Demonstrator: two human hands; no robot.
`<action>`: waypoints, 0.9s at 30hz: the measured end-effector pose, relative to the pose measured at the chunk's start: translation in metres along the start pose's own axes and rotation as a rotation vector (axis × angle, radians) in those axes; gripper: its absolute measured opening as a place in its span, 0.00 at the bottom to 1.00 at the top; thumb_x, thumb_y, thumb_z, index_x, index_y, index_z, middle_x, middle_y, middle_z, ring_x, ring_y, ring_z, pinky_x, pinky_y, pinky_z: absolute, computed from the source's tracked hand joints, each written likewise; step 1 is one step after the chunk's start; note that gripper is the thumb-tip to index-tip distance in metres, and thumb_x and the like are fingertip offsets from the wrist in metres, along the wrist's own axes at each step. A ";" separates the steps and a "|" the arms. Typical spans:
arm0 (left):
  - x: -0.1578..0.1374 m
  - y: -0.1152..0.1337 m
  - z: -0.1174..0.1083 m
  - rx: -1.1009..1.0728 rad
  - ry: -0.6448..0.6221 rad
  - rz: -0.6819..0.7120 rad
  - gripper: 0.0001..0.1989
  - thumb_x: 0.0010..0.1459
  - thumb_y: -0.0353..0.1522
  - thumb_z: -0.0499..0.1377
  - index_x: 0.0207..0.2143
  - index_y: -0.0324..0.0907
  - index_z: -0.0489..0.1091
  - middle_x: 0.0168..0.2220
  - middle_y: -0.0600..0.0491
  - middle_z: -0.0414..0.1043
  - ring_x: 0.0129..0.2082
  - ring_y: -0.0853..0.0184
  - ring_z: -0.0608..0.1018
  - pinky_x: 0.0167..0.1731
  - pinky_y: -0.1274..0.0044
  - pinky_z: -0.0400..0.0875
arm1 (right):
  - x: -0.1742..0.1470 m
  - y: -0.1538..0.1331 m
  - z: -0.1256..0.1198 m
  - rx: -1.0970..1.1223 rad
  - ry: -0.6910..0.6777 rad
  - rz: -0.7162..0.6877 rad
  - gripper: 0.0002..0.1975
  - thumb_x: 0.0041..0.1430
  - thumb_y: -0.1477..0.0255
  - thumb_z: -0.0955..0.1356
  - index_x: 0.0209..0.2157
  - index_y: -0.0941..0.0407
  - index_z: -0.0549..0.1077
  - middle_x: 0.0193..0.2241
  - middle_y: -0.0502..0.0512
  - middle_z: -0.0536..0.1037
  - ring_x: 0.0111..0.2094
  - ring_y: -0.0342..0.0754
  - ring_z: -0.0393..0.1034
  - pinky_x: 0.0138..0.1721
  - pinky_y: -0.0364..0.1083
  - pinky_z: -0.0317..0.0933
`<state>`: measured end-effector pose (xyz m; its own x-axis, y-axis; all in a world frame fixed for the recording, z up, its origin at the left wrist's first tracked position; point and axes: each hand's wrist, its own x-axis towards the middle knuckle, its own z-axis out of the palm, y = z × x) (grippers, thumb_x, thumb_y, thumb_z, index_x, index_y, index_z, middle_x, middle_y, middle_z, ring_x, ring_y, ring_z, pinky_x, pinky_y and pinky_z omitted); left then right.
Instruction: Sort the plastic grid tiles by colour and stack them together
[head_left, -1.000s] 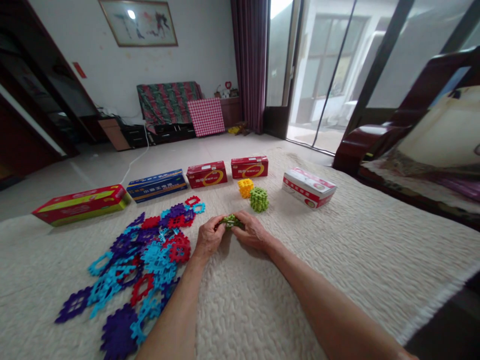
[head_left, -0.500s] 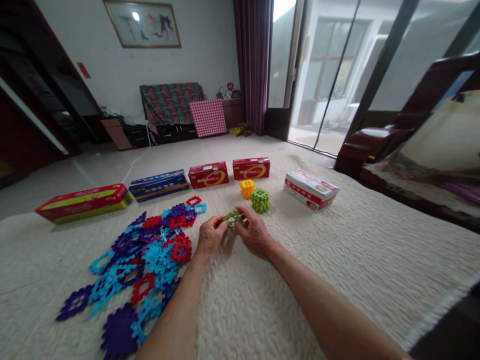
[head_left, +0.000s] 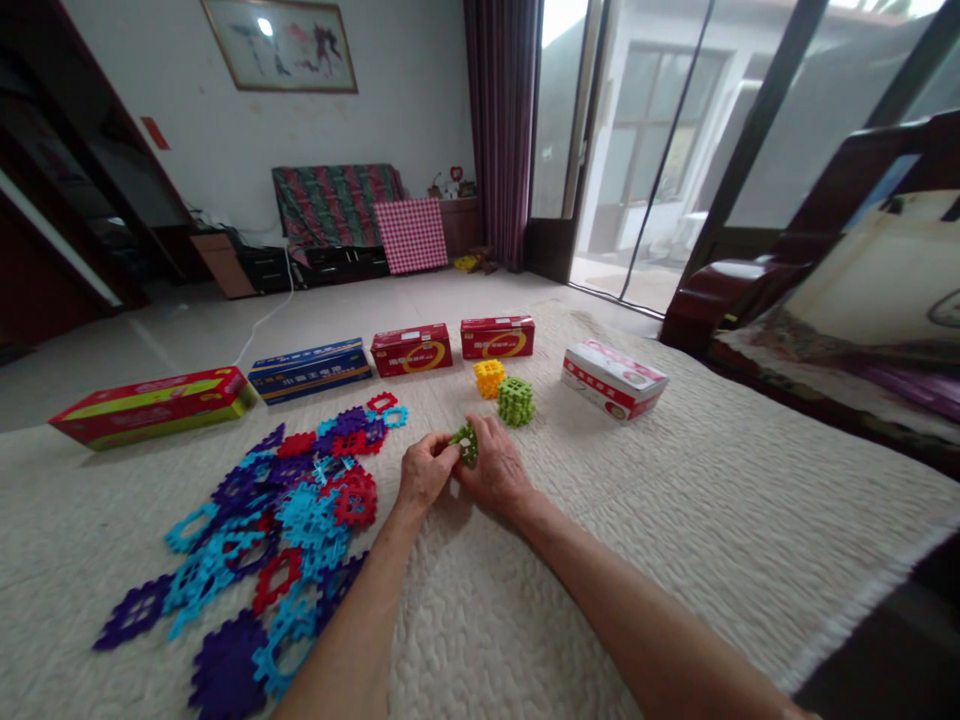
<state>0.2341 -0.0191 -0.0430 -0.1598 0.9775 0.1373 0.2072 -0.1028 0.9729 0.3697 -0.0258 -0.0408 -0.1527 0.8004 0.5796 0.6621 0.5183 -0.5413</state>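
Between my two hands is a green notched building piece [head_left: 466, 446], partly covered by the fingers. My left hand [head_left: 426, 470] pinches its left side with thumb and fingertips. My right hand [head_left: 495, 468] wraps round it from the right. Just beyond my right hand stands a green assembled block [head_left: 516, 401], with a smaller yellow assembled block [head_left: 490, 379] behind it. Left of my left hand spreads a loose pile of flat notched pieces in light blue [head_left: 307, 515], purple [head_left: 229, 665] and red [head_left: 354, 497].
Along the far side stand a red-and-yellow box [head_left: 154, 408], a blue box [head_left: 310, 372], and two red boxes [head_left: 411, 350] [head_left: 497, 338]. A white-and-red box [head_left: 615, 380] sits at the right. All rest on a cream quilted cover [head_left: 675, 530]. A dark wooden armrest [head_left: 720, 285] is beyond it.
The green piece has been turned more upright, and my right hand has closed further around it. My hands are nearer together. The whole view has shifted slightly.
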 end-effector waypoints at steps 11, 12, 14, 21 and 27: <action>-0.004 0.014 -0.021 -0.222 -0.266 -0.106 0.18 0.42 0.33 0.67 0.39 0.39 0.78 0.34 0.48 0.80 0.33 0.65 0.79 0.34 0.77 0.71 | -0.001 0.003 0.002 0.100 -0.016 0.011 0.27 0.50 0.72 0.68 0.53 0.57 0.64 0.44 0.60 0.70 0.45 0.54 0.67 0.48 0.53 0.64; -0.003 0.014 -0.022 -0.235 -0.248 -0.114 0.18 0.42 0.33 0.67 0.39 0.39 0.78 0.34 0.48 0.80 0.32 0.66 0.79 0.32 0.77 0.71 | 0.000 0.004 0.001 0.111 -0.006 0.008 0.26 0.50 0.71 0.69 0.53 0.57 0.64 0.44 0.60 0.70 0.45 0.54 0.67 0.48 0.53 0.64; -0.003 0.014 -0.023 -0.268 -0.198 -0.133 0.18 0.42 0.34 0.67 0.39 0.39 0.78 0.32 0.48 0.80 0.29 0.67 0.78 0.29 0.78 0.70 | 0.001 0.007 0.000 0.126 0.016 0.006 0.27 0.51 0.69 0.70 0.53 0.56 0.64 0.45 0.61 0.70 0.46 0.54 0.67 0.49 0.54 0.64; -0.003 0.020 -0.020 -0.311 -0.114 -0.209 0.17 0.39 0.34 0.67 0.35 0.38 0.77 0.30 0.48 0.79 0.25 0.69 0.77 0.22 0.81 0.66 | 0.004 0.014 -0.002 0.161 0.051 -0.004 0.28 0.51 0.68 0.71 0.54 0.54 0.64 0.47 0.61 0.70 0.48 0.56 0.67 0.51 0.56 0.63; -0.001 0.019 -0.017 -0.319 -0.067 -0.237 0.17 0.38 0.33 0.66 0.34 0.37 0.76 0.27 0.49 0.77 0.24 0.70 0.77 0.20 0.82 0.64 | 0.004 0.010 -0.003 0.147 0.061 -0.012 0.29 0.52 0.67 0.71 0.55 0.55 0.64 0.47 0.61 0.70 0.48 0.55 0.67 0.50 0.54 0.63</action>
<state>0.2217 -0.0255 -0.0215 -0.1021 0.9898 -0.0996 -0.1393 0.0849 0.9866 0.3779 -0.0189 -0.0419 -0.1120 0.7764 0.6203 0.5450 0.5699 -0.6150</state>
